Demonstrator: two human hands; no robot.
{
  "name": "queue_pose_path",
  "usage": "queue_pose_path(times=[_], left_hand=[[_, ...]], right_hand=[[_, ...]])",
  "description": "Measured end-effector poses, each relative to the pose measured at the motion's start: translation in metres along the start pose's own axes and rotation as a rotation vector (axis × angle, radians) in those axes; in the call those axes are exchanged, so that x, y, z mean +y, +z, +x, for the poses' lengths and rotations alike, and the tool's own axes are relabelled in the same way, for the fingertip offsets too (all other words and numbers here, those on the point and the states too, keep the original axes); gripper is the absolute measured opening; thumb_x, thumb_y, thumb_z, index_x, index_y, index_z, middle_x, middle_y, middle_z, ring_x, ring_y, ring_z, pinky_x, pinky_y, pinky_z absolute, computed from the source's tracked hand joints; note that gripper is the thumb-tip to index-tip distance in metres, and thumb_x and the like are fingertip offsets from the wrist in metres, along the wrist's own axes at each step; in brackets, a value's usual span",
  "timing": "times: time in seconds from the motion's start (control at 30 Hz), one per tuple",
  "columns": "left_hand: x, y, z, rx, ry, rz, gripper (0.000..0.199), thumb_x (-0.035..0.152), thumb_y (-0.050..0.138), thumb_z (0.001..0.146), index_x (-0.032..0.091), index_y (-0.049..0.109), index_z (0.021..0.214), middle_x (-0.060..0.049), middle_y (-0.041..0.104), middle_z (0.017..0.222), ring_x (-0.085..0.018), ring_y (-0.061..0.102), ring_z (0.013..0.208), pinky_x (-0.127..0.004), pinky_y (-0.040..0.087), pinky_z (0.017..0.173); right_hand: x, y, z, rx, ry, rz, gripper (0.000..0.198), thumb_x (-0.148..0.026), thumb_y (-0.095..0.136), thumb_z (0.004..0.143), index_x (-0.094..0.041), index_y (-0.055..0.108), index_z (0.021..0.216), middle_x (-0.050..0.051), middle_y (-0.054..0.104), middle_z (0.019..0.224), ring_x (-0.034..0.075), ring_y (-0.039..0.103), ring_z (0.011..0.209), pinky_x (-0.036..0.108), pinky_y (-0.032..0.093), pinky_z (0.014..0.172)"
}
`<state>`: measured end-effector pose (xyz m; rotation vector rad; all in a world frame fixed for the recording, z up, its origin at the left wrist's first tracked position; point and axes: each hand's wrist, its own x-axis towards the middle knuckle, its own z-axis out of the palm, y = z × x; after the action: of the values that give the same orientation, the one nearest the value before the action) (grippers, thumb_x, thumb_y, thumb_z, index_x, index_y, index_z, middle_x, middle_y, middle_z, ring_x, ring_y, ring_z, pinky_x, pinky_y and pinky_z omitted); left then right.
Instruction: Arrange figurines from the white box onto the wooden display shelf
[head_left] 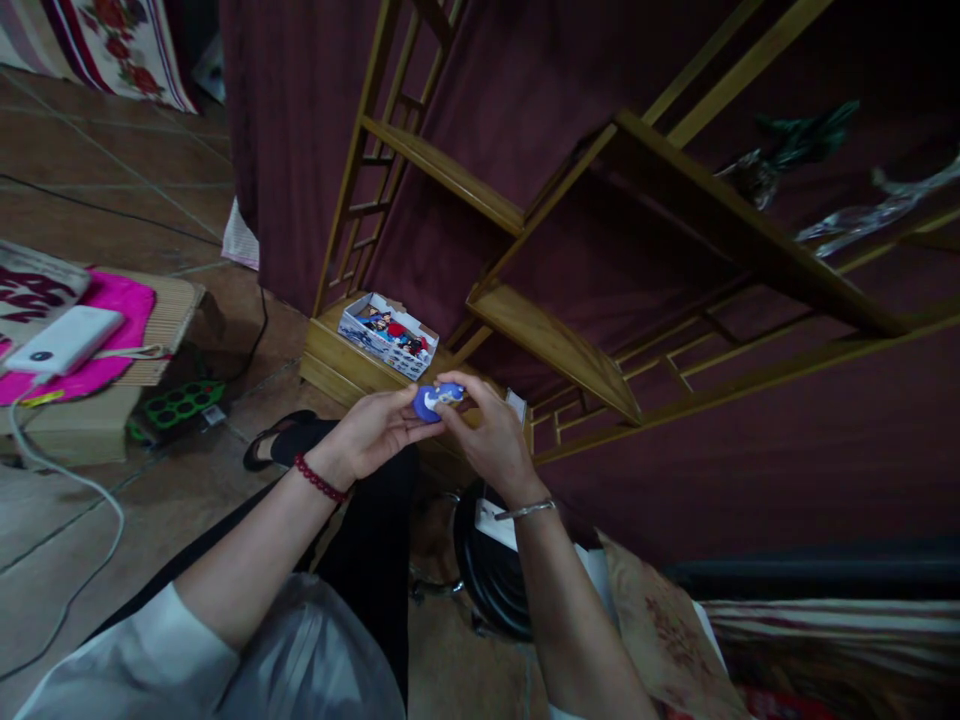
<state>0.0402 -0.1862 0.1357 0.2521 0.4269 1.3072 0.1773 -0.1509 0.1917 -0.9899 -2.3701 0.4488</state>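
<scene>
Both hands together, clamped on one small blue-and-white figurine [436, 400], held up mid-frame between them. Left hand [373, 432] comes in from the left, thumb at the figurine's left end, fingers reaching underneath. Right hand [489, 428] comes from the right, thumb and fingers pinching the right end. Hands close, fingertips nearly meeting around the figurine; its details too small and partly covered to tell. Box [365, 345] sits just beyond the figurine, a bit left, on the low part of the wooden shelf [330, 365]; box is open, patterned, holds a jumble of small colored figures [394, 328], mostly red, blue and dark. Figurine is outside the box, apart from it. Red bead bracelet [319, 478] on left wrist, silver bangle [531, 510] on right. Round black stool [484, 565] below the right forearm, white item [495, 522] on it, partly hidden. Far left, white power bank [66, 338] with cable lies on pink cloth [137, 300], well apart from the hands. Dark curtain [289, 150] behind the shelf.
</scene>
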Motion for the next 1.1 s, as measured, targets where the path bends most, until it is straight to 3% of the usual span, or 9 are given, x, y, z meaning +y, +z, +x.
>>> queue_pose_path(times=[0.13, 0.43, 0.77, 1.1], left_hand=[[0.001, -0.004, 0.003, -0.019, -0.104, -0.083, 0.020, 0.020, 0.046, 0.081, 0.007, 0.060, 0.084, -0.012, 0.066, 0.082, -0.019, 0.061, 0.079, -0.041, 0.045, 0.084], [0.004, 0.004, -0.001, -0.014, -0.121, -0.105, 0.022, 0.020, 0.041, 0.083, 0.007, 0.059, 0.085, -0.013, 0.066, 0.078, -0.020, 0.062, 0.076, -0.045, 0.044, 0.083], [0.004, 0.012, -0.009, 0.050, -0.049, 0.017, 0.026, 0.025, 0.041, 0.084, 0.007, 0.058, 0.077, -0.014, 0.066, 0.073, -0.022, 0.063, 0.071, -0.047, 0.046, 0.077], [-0.003, 0.018, -0.018, 0.108, -0.018, 0.128, 0.026, 0.026, 0.039, 0.085, 0.009, 0.058, 0.084, -0.008, 0.066, 0.069, -0.017, 0.063, 0.065, -0.042, 0.049, 0.075]], right_hand=[[0.003, 0.005, -0.001, -0.014, -0.007, 0.056, 0.028, -0.023, 0.052, 0.077, -0.024, 0.053, 0.106, 0.002, 0.060, 0.104, 0.017, 0.053, 0.097, 0.032, 0.041, 0.086], [0.010, 0.010, 0.000, -0.018, 0.060, 0.217, 0.028, -0.024, 0.053, 0.076, -0.024, 0.054, 0.105, 0.000, 0.061, 0.103, 0.015, 0.056, 0.096, 0.030, 0.044, 0.085], [0.005, 0.011, -0.003, 0.002, 0.067, 0.242, 0.024, -0.026, 0.057, 0.075, -0.026, 0.057, 0.099, 0.000, 0.062, 0.098, 0.016, 0.058, 0.091, 0.029, 0.045, 0.083], [0.017, 0.028, -0.016, 0.026, 0.129, 0.412, 0.024, -0.025, 0.058, 0.074, -0.025, 0.060, 0.097, 0.002, 0.055, 0.115, 0.018, 0.052, 0.105, 0.033, 0.041, 0.092]])
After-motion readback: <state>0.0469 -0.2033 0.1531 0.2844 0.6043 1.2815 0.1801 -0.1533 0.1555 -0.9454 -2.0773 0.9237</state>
